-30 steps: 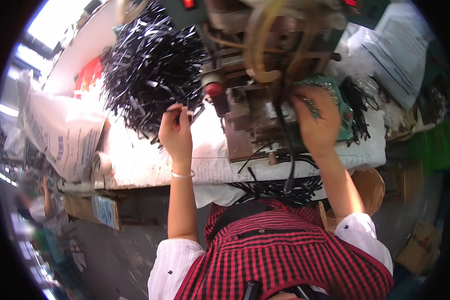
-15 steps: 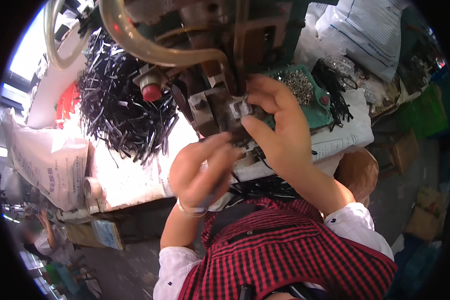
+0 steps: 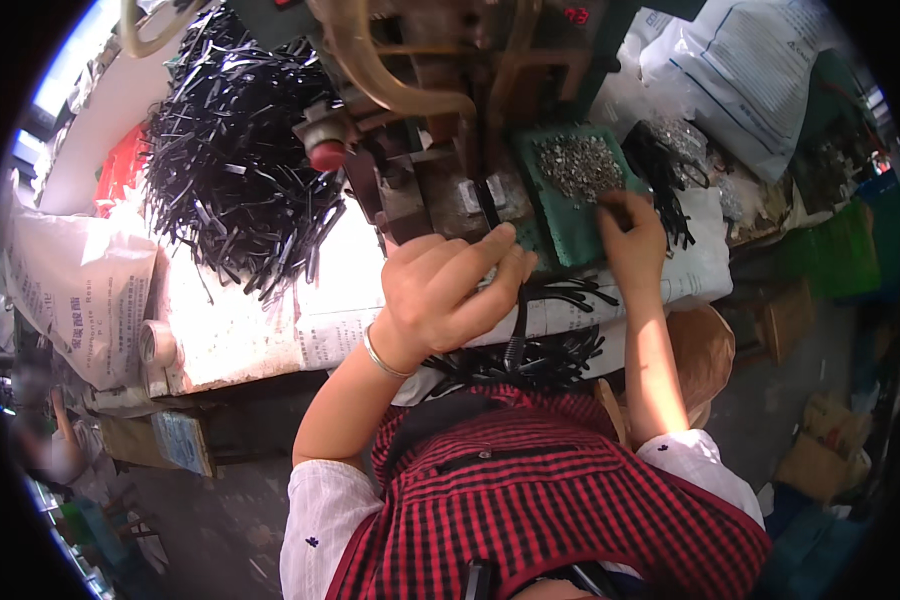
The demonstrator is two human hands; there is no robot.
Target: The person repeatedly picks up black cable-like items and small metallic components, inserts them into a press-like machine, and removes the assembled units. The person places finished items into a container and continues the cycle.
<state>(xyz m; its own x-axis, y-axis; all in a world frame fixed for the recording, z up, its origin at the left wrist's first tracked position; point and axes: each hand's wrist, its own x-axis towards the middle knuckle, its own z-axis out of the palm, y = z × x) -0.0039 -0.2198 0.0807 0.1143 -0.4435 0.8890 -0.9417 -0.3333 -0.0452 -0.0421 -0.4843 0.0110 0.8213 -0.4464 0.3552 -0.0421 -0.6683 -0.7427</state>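
My left hand (image 3: 452, 292) is closed in front of the machine, pinching a black strap (image 3: 519, 325) that hangs down below its fingers. A black strip (image 3: 489, 203) lies across the small metal block (image 3: 470, 197) under the machine's head, just beyond those fingertips; whether it is the same strap, I cannot tell. At the right, my right hand (image 3: 637, 245) is at the near right side of the green tray (image 3: 567, 238), its fingertips curled at the edge of a heap of small metal pieces (image 3: 580, 168). What those fingertips hold, if anything, is too small to make out.
A big pile of black straps (image 3: 240, 150) covers the table's left side. More straps (image 3: 560, 360) lie by my lap. The machine has a red button (image 3: 327, 155) and a bent clear hose (image 3: 380, 85). White sacks (image 3: 735, 75) stand back right; another person sits far left.
My right hand has left the metal block and moved right to the tray of metal pieces. My left hand has shifted slightly right and up, with the strap now plainly in its fingers.
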